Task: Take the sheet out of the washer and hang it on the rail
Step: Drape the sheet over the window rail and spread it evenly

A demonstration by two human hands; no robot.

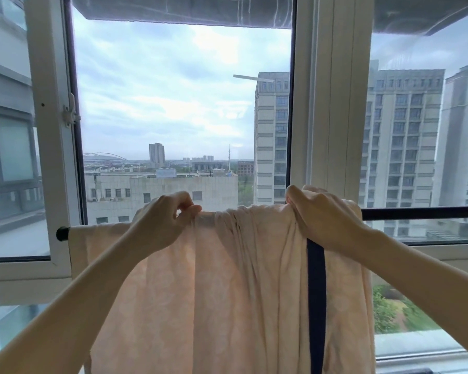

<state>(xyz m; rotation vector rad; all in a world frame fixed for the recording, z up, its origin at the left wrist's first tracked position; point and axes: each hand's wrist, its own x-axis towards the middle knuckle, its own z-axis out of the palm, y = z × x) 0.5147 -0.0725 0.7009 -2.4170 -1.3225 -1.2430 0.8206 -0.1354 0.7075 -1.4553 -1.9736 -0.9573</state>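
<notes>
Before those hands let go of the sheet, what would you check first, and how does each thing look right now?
1. Sheet draped over the rail: ok.
2. Left hand pinching the top fold: ok.
3. Right hand gripping the bunched top edge: ok.
4. Cloth spread flat along the rail: not ok, gathered in pleats between the hands.
5. Cloth clear of the rail's left end cap: ok, though close.
6. Even hang front and back: cannot tell, the far side is hidden.

Pale peach sheet [227, 279], navy stripe [316, 292]
</notes>
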